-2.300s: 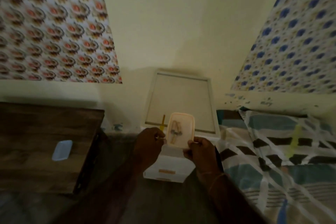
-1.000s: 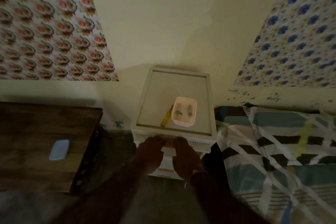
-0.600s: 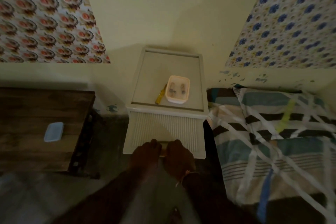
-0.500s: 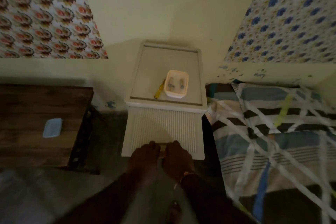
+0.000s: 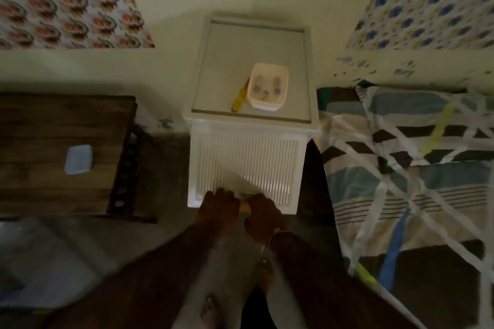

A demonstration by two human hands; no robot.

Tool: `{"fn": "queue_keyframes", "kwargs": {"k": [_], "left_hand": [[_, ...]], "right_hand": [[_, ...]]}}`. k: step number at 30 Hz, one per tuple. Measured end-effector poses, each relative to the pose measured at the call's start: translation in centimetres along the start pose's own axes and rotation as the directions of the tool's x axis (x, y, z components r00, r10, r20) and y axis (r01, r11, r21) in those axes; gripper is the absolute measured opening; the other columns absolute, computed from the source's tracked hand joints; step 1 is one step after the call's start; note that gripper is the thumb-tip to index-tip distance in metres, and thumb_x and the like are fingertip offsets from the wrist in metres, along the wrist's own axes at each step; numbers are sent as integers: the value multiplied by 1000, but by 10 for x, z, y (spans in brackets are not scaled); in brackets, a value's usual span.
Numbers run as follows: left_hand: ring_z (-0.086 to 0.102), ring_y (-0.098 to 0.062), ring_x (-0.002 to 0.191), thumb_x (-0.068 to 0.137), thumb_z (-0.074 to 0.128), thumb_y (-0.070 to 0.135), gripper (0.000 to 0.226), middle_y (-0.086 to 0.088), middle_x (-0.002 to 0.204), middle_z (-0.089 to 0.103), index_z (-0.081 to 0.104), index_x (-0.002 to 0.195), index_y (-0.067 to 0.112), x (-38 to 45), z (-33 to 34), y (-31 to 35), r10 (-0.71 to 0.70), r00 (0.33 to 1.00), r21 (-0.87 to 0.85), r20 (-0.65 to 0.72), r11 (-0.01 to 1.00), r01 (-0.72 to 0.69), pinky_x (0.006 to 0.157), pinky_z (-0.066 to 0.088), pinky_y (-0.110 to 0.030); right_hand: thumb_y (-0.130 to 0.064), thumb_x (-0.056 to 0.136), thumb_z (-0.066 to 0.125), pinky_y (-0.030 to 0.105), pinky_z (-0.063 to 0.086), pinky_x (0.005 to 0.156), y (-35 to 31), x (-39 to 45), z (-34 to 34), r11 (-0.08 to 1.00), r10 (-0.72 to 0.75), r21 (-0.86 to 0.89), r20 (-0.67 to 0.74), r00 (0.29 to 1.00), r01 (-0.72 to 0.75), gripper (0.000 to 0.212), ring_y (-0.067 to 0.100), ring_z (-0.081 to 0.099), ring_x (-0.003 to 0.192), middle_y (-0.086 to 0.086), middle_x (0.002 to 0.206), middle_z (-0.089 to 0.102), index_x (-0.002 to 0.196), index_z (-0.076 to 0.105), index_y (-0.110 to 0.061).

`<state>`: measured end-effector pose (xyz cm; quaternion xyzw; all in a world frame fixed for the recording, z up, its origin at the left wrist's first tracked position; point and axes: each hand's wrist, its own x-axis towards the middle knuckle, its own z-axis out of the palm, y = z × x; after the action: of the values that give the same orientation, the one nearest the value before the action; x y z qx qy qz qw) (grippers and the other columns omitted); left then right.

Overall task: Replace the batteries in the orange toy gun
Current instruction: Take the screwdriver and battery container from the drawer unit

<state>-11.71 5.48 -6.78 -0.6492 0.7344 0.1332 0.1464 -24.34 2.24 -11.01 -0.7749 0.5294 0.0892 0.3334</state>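
Now drawer [image 5: 244, 168] pulled further out, both hands' grip unchanged.

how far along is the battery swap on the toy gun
Early. Done: the open plastic container with small items inside, probably batteries, sits on top of the white drawer unit beside a yellow screwdriver. In hand: left hand and right hand grip the handle of a drawer. Left: no toy gun is visible, so the swap itself remains.
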Motion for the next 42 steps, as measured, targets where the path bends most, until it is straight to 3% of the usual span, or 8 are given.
{"fn": "queue_keyframes", "kwargs": {"k": [3,7,10,13,21,30,34,42], "left_hand": [[42,-28,127,96,46,27,45,-6,139,44,40,139,15,21,12,-1,-139,979,-83,147,985,152,104,35,-43],[41,-30,128,95,49,27,65,-8,148,35,18,152,17,51,34,-9,-209,948,-197,239,946,258,105,37,-44],[43,-31,129,91,53,32,77,-9,149,36,11,153,19,75,42,-18,-236,950,-245,205,927,284,103,42,-45],[23,-27,145,92,54,26,78,-6,159,20,8,155,17,100,41,-22,-234,960,-319,152,908,272,115,27,-47],[42,-29,132,86,61,25,69,-7,149,39,30,148,19,140,24,-40,-282,958,-336,47,899,281,108,39,-45],[31,-23,141,87,60,21,60,-2,151,38,40,144,24,139,12,-63,-155,987,-267,53,950,163,117,19,-50],[52,-28,123,88,58,21,42,-7,134,56,54,130,17,140,8,-74,-191,980,-217,47,956,197,107,40,-43],[45,-28,132,88,62,19,60,-11,145,45,39,142,11,108,6,-83,-286,956,-295,66,910,292,108,40,-42]], "right_hand": [[-30,85,53,41,38,102,9,21,3,999,1,-32,8,1000,0,60,32,43,126,8,143,43,141,40,-15],[-31,87,51,42,34,103,22,48,0,987,-15,-159,88,996,29,67,32,36,131,8,152,30,147,28,-13],[-28,90,52,42,25,114,34,74,-8,985,11,-171,114,993,9,73,30,22,142,10,159,15,151,17,-13],[-23,91,52,43,19,118,47,99,-18,990,35,-138,105,994,-21,75,27,10,147,9,160,6,152,11,-12],[-14,97,39,46,18,118,56,135,-37,993,98,-67,61,993,-94,64,29,16,146,12,159,14,152,7,-12],[-14,92,49,50,20,117,63,131,-37,985,32,-171,79,996,-18,77,30,9,147,9,160,8,152,1,-13],[-24,90,59,52,15,118,64,133,-46,958,74,-286,191,979,-17,91,34,2,147,9,160,1,152,-7,-17],[-24,86,67,49,18,118,45,116,-62,964,98,-263,198,975,-43,101,38,6,145,13,160,1,151,-9,-15]]}}
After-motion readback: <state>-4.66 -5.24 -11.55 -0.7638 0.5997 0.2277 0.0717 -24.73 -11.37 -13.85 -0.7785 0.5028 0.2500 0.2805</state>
